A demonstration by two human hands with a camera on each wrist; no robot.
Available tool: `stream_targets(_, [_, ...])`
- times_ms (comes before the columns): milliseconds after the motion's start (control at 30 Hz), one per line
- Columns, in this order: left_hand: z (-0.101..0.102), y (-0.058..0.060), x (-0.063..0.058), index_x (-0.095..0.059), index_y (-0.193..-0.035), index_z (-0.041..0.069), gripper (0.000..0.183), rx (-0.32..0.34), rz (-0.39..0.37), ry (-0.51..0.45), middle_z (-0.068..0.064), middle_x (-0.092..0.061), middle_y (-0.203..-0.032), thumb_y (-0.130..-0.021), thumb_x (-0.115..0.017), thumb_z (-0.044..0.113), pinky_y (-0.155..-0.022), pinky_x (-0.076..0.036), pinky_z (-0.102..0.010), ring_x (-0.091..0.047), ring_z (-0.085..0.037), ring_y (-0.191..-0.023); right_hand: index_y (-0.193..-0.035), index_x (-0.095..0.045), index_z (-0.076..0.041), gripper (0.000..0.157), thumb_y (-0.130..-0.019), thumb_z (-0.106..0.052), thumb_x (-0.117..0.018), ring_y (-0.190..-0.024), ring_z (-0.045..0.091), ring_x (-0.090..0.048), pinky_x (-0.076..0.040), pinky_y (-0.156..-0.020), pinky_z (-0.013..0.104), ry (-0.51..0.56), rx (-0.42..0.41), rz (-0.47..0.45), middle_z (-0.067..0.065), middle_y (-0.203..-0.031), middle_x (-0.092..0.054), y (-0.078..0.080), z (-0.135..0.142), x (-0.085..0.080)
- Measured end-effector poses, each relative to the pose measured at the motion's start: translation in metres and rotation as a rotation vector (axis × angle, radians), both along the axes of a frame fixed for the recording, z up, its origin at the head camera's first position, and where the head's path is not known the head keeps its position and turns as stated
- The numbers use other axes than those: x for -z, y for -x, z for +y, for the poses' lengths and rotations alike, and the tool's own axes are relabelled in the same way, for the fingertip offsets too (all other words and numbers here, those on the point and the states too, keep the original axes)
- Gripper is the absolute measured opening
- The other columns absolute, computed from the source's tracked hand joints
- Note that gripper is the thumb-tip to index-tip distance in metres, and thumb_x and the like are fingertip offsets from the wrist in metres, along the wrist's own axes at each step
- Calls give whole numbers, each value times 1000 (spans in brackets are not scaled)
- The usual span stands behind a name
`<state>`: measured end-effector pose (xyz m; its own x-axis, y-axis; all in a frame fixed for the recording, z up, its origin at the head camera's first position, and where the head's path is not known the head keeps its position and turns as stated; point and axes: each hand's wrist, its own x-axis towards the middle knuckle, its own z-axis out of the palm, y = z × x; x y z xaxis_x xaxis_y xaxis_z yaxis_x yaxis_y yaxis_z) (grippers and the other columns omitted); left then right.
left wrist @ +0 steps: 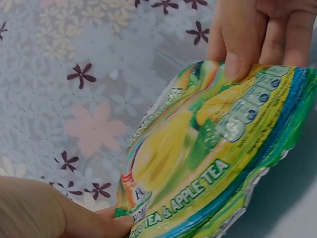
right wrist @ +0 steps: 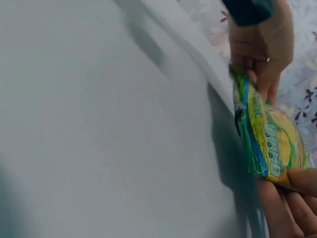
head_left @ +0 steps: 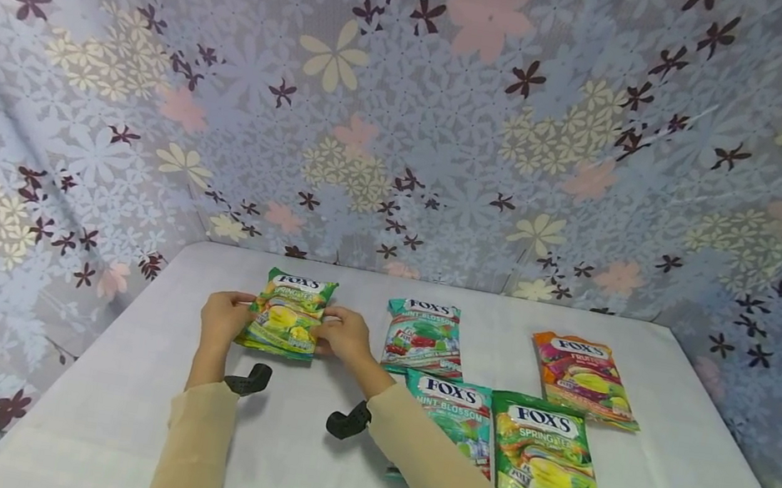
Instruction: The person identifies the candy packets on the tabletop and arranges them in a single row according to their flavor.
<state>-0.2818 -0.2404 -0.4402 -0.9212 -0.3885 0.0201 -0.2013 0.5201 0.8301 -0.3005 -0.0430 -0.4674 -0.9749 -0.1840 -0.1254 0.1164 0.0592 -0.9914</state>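
A green and yellow Fox's Spring Tea candy bag (head_left: 288, 315) is held up at the table's far left, its front facing the head camera. My left hand (head_left: 220, 324) pinches its left edge. On the opposite edge, my right hand (head_left: 348, 339) grips the bag between thumb and fingers. In the left wrist view the candy bag (left wrist: 198, 148) is tilted, with a thumb pressed on its printed face at either side. The right wrist view shows the bag's bottom seam (right wrist: 247, 129) raised off the white surface, a shadow beneath it.
Right of the hands lie a Mint Blossom bag (head_left: 425, 340), a second Mint Blossom bag (head_left: 452, 413) partly under my right sleeve, another Spring Tea bag (head_left: 550, 470) and an orange Fruits bag (head_left: 587, 379). Floral cloth (head_left: 411, 112) rises behind the white table (head_left: 297, 466).
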Motion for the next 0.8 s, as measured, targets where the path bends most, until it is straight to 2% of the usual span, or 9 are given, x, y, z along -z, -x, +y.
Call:
stream_targets(167, [-2, 3, 6, -68, -112, -8, 29, -33, 25, 45, -28, -64, -108, -85, -62, -2, -79, -46, -46, -59, -39, -94, -136, -52, 2, 58, -82, 8, -71, -95, 28, -68, -56, -73, 35, 45, -30, -22, 19, -114, -66, 0, -5, 4])
stream_targets(333, [-5, 6, 9, -69, -111, -7, 28, -57, 30, 75, -26, -66, -106, -85, -61, -1, -77, -46, -45, -60, -38, -92, -138, -51, 1, 59, -83, 11, -69, -98, 29, -67, -56, -75, 34, 88, -25, -40, 21, -120, -63, 1, -8, 8])
stream_targets(533, [-5, 7, 13, -69, -111, -5, 28, -59, 17, 77, -26, -66, -107, -85, -62, 0, -78, -46, -45, -60, -38, -94, -134, -54, 1, 55, -82, 11, -69, -91, 27, -69, -56, -70, 32, 39, 11, 14, 20, -111, -67, 1, -9, 13])
stream_targets(800, [-6, 5, 15, -68, -113, -6, 29, -53, -12, 76, -25, -66, -107, -85, -61, 2, -80, -45, -46, -60, -37, -95, -129, -58, 5, 51, -81, 10, -72, -81, 27, -70, -57, -67, 32, -9, 34, 42, 17, -96, -69, -1, -10, 13])
